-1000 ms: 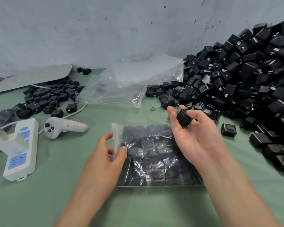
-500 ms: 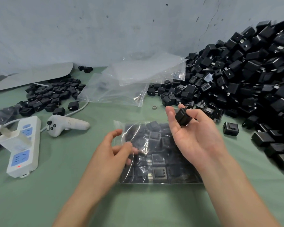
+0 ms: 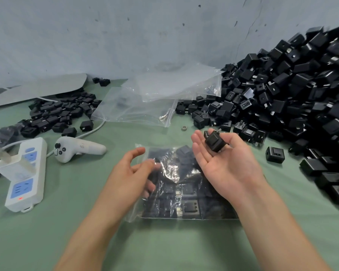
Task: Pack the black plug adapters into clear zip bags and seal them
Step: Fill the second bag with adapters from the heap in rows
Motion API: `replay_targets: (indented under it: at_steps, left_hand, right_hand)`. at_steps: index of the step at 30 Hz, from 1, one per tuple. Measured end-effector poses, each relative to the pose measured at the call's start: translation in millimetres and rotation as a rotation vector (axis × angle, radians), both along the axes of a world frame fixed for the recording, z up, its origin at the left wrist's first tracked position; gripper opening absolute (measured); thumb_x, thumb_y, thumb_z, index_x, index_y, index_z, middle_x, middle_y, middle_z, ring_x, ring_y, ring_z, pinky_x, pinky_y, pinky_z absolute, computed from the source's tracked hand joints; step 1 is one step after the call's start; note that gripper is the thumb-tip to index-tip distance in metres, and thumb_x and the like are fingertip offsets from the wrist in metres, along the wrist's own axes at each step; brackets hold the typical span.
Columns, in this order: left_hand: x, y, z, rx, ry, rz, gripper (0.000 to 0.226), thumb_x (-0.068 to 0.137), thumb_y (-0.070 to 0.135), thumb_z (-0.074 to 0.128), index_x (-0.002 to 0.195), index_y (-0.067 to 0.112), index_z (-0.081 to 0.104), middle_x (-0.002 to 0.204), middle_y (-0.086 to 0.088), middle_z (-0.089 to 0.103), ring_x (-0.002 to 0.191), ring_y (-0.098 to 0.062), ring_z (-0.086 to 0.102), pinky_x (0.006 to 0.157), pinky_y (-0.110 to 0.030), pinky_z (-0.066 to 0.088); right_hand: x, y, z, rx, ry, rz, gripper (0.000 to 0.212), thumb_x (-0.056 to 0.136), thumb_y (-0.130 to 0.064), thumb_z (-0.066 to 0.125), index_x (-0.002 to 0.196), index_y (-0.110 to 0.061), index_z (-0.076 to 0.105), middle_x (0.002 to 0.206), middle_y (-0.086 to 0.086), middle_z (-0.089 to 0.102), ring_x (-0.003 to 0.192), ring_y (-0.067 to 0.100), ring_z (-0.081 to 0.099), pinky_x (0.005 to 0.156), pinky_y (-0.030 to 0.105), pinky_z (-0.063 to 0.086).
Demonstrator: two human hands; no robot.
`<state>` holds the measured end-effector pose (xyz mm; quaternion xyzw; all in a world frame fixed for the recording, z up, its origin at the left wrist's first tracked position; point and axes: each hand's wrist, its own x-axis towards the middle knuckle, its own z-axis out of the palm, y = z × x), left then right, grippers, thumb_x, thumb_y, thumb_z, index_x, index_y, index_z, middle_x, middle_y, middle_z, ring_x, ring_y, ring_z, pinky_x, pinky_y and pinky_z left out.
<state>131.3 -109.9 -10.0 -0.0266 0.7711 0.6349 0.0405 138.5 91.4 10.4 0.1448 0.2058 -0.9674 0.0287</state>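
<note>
No legible text anywhere. The white controller (image 3: 76, 150) at 9 o'clock on the table (image 3: 174, 247) has a faint mark on its handle, too blurred to read. Power strip (image 3: 25, 173): blue socket faces only.

The right hand (image 3: 223, 167) is facing palm up, pinching one black plug adapter (image 3: 213, 143) between thumb and fingertips. Beneath both hands a clear zip bag (image 3: 186, 202) is lying flat on the green surface (image 3: 164, 247), packed with adapters. The left hand (image 3: 131, 173) is hovering at the bag's left edge, fingers loosely curled and blurred (whether they are gripping the film is unclear). Right of the right hand a big adapter heap (image 3: 292, 90) is sloping against the wall (image 3: 125, 36), with one loose adapter (image 3: 275, 154) sitting near that hand. Beyond the hands, empty bags (image 3: 155, 98) are lying crumpled. Left of the left hand a white controller (image 3: 80, 149) and a power strip (image 3: 25, 173) are resting.
</note>
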Motion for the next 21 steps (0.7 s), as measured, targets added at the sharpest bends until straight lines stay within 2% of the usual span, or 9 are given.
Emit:
replay_targets:
  at_steps: [5, 8, 11, 13, 16, 17, 19, 21]
  left_hand:
    - [-5, -4, -1, -0.007, -0.019, 0.007, 0.036, 0.099, 0.029, 0.058, 0.133, 0.028, 0.049, 0.089, 0.002, 0.078, 0.048, -0.011, 0.059, 0.051, -0.025, 0.048]
    - [-2, 6, 0, 0.008, -0.03, -0.033, 0.034, 0.098, 0.026, 0.059, 0.13, 0.027, 0.05, 0.087, -0.001, 0.078, 0.042, -0.011, 0.053, 0.043, -0.019, 0.046]
    - [-3, 4, 2, 0.035, -0.054, -0.021, 0.033, 0.1, 0.024, 0.057, 0.132, 0.026, 0.048, 0.088, 0.001, 0.078, 0.044, -0.013, 0.056, 0.044, -0.024, 0.049]
    - [-5, -5, 4, -0.002, -0.02, 0.085, 0.029, 0.1, 0.022, 0.055, 0.128, 0.026, 0.051, 0.083, 0.007, 0.077, 0.05, -0.013, 0.061, 0.051, -0.026, 0.054]
    - [-5, -17, 8, -0.248, 0.213, 0.282, 0.022, 0.097, 0.026, 0.054, 0.117, 0.031, 0.059, 0.086, 0.007, 0.073, 0.076, -0.011, 0.068, 0.076, -0.036, 0.057]
    - [-4, -16, 12, -0.263, 0.274, 0.299, 0.018, 0.096, 0.029, 0.054, 0.112, 0.033, 0.062, 0.088, 0.008, 0.072, 0.08, -0.009, 0.067, 0.076, -0.035, 0.055]
    - [2, -7, 21, -0.103, 0.292, 0.217, 0.013, 0.098, 0.03, 0.055, 0.104, 0.031, 0.066, 0.084, 0.006, 0.073, 0.073, -0.007, 0.068, 0.067, -0.027, 0.055]
    - [9, 7, 33, 0.15, 0.173, 0.048, 0.017, 0.099, 0.033, 0.056, 0.104, 0.025, 0.07, 0.083, -0.001, 0.074, 0.069, -0.013, 0.068, 0.059, -0.024, 0.056]
  right_hand:
    - [0, -1, 1, 0.029, 0.018, 0.019, 0.029, 0.096, -0.017, 0.051, 0.123, -0.009, 0.059, 0.112, 0.017, 0.073, 0.099, 0.029, 0.073, 0.083, 0.035, 0.06]
    - [0, -2, 2, 0.049, 0.033, 0.019, 0.034, 0.097, -0.017, 0.051, 0.129, -0.008, 0.057, 0.112, 0.017, 0.073, 0.1, 0.029, 0.073, 0.086, 0.036, 0.058]
    - [0, -4, 4, 0.086, 0.049, 0.023, 0.03, 0.098, -0.018, 0.049, 0.125, -0.007, 0.057, 0.113, 0.016, 0.073, 0.101, 0.028, 0.073, 0.087, 0.036, 0.058]
    - [0, -6, 4, 0.151, 0.076, 0.035, 0.025, 0.101, -0.022, 0.048, 0.119, -0.008, 0.056, 0.115, 0.015, 0.073, 0.103, 0.027, 0.072, 0.09, 0.037, 0.057]
    - [0, -10, 4, 0.321, 0.149, 0.086, 0.032, 0.104, -0.034, 0.046, 0.122, -0.008, 0.056, 0.117, 0.009, 0.073, 0.106, 0.025, 0.072, 0.091, 0.037, 0.057]
    - [-1, -13, 4, 0.394, 0.178, 0.105, 0.036, 0.105, -0.038, 0.045, 0.125, -0.01, 0.056, 0.118, 0.006, 0.073, 0.106, 0.024, 0.071, 0.091, 0.037, 0.057]
    - [-1, -22, 5, 0.576, 0.246, 0.118, 0.04, 0.103, -0.046, 0.045, 0.127, -0.016, 0.057, 0.119, -0.002, 0.072, 0.107, 0.02, 0.071, 0.09, 0.037, 0.058]
    - [1, -32, 3, 0.882, 0.37, 0.077, 0.044, 0.095, -0.051, 0.053, 0.129, -0.024, 0.056, 0.12, -0.012, 0.07, 0.109, 0.013, 0.069, 0.093, 0.036, 0.056]
